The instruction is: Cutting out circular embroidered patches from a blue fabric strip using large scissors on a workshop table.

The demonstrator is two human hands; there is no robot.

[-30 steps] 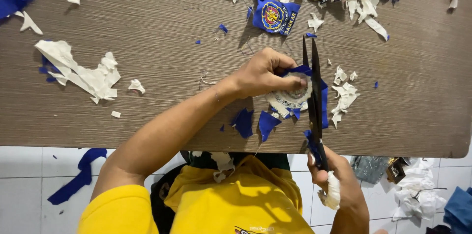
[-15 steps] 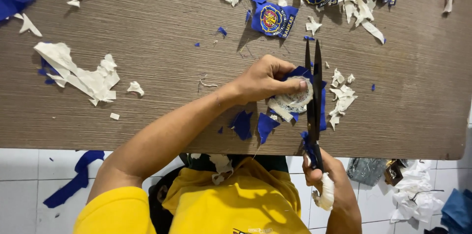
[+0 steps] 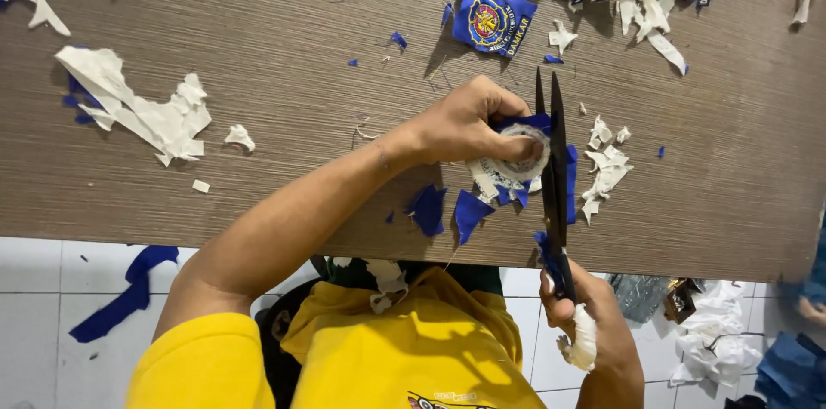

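Scissors with long black blades run along the right edge of a round blue-and-white embroidered patch, blades almost closed, over the brown wood-grain desk. In the head view, the left hand has its grip closed on the patch, fingers curled over it just above the desk. The right hand, below the desk's near edge, is wrapped tight around the scissor handles. Blue fabric offcuts lie just beside the patch; white backing scraps lie right of the blades. A finished blue patch lies farther up.
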